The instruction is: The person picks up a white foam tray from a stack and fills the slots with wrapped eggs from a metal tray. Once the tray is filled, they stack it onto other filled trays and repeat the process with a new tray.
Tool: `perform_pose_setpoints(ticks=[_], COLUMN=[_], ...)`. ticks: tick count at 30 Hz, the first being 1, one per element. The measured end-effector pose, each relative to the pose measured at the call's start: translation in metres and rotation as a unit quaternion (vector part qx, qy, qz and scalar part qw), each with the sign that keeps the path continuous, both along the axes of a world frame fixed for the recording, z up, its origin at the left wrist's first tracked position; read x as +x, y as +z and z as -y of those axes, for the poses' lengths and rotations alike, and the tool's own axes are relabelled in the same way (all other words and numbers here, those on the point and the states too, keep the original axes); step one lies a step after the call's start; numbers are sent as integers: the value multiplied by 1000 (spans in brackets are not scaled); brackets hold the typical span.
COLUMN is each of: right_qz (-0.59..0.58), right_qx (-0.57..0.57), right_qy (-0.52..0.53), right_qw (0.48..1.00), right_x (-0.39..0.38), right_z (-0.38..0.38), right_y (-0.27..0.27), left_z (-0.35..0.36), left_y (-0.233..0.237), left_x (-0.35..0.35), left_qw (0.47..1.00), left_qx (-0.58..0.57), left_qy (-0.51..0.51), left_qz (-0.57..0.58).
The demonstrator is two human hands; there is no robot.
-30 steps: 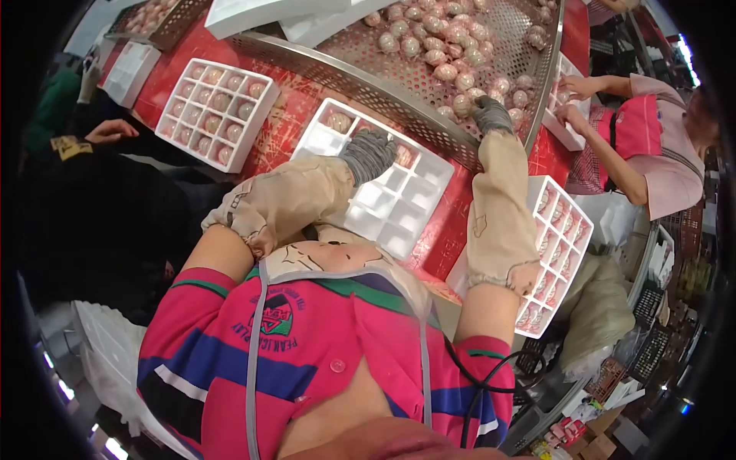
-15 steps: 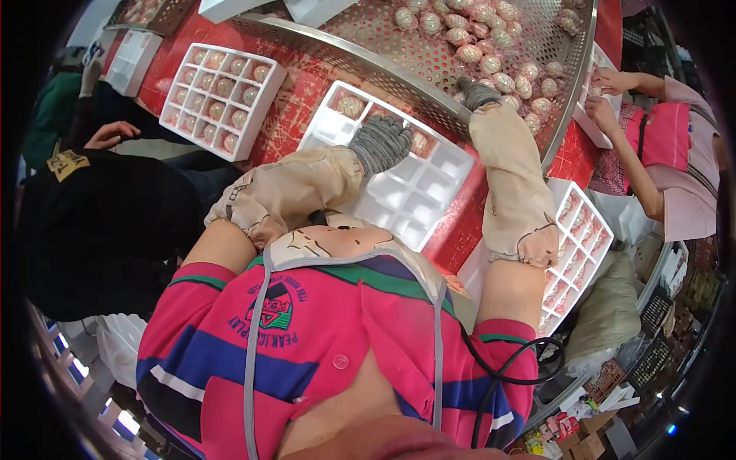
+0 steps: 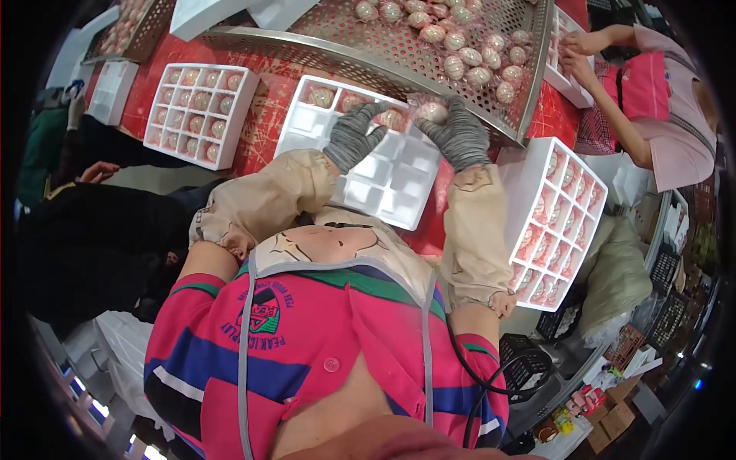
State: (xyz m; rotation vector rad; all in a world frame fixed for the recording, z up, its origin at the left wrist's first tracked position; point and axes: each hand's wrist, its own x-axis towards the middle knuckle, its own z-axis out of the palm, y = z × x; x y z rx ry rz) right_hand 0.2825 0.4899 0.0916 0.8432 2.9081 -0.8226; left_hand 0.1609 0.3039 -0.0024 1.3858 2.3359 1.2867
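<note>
A white foam tray with square compartments lies before me, tilted in view. Several plastic-wrapped eggs sit in its far row, among them one wrapped egg near the far left corner. My left hand, in a grey knit glove, is over the tray with thumb and fingers apart, beside a wrapped egg in the far row. Another wrapped egg is held at the tray's far right corner by my right hand, gloved alike, thumb and fingers around it.
A perforated metal tray with loose wrapped eggs stands beyond on the red table. Filled foam trays flank me: one foam tray left, another foam tray right. A co-worker's hands work at the far right; a dark sleeve is at left.
My right hand has come from the metal tray to the foam tray with a wrapped egg. My left hand has shifted left and spread its fingers. The view has shifted.
</note>
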Motion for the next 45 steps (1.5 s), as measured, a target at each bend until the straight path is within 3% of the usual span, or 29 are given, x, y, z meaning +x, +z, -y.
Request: perform_pose_setpoints(ticks=[1,2,4,5,10,13,15,19,20,22,27,28,32,33,34,36,37,38,40,41,43,45], right_qz=[77,76,95,106,47,99,43,29,31,76,65,116,230,225,225,222,222,214,118,-54,-57,-80], right_qx=[14,14,-54,-78,-116,-173,-39,3,-2,23,106,99,69,99,99,76,58,72,-3,-153,-37,25], right_qy=[-71,-74,-41,-3,4,-5,-52,-33,-31,-15,30,19,-25,-14,-13,-43,-33,-29,97,-52,-111,-86], right_qw=[994,994,993,991,992,980,997,999,999,997,992,988,970,969,969,971,973,974,988,985,991,993], right_x=[2,6,20,21,35,29,30,32,31,29,25,24,10,7,4,2,4,1,-3,7,-18,-49], right_z=[3,-4,-21,-18,-42,-41,-24,-9,-10,-12,-7,-6,-1,-2,-6,-2,-3,-8,-19,-34,-52,-90], right_y=[-9,-23,-52,-26,-75,-61,-50,-71,-73,-73,-84,-86,-93,-99,-100,-87,-74,-45,-4,-17,16,-3], left_z=[-8,-16,-33,-41,-68,-75,-77,-86,-88,-93,-102,-100,-106,-116,-116,-106,-101,-96,-72,-55,-17,20], left_y=[-1,0,-1,-4,-3,-3,4,28,28,21,-18,-21,-42,-41,-40,-24,-14,-11,-15,-14,12,22], left_x=[3,5,11,11,7,9,11,9,7,6,-1,-1,1,7,6,8,6,-1,-9,-12,-26,-47], left_qw=[998,998,997,995,983,978,977,969,966,959,955,954,972,989,989,954,936,941,974,990,997,990], left_qx=[-5,-5,8,-2,-102,-136,-160,-183,-206,-231,-232,-231,-178,-65,-65,-244,-307,-296,-171,-84,-13,38], left_qy=[-21,-23,-73,-92,-149,-156,-138,-156,-157,-158,-186,-191,-138,3,4,-112,-161,-151,-146,-113,-33,73], left_qz=[65,64,30,25,21,-25,-29,-57,-12,36,-4,-16,-68,-135,-135,-136,-63,-70,21,20,-62,-113])
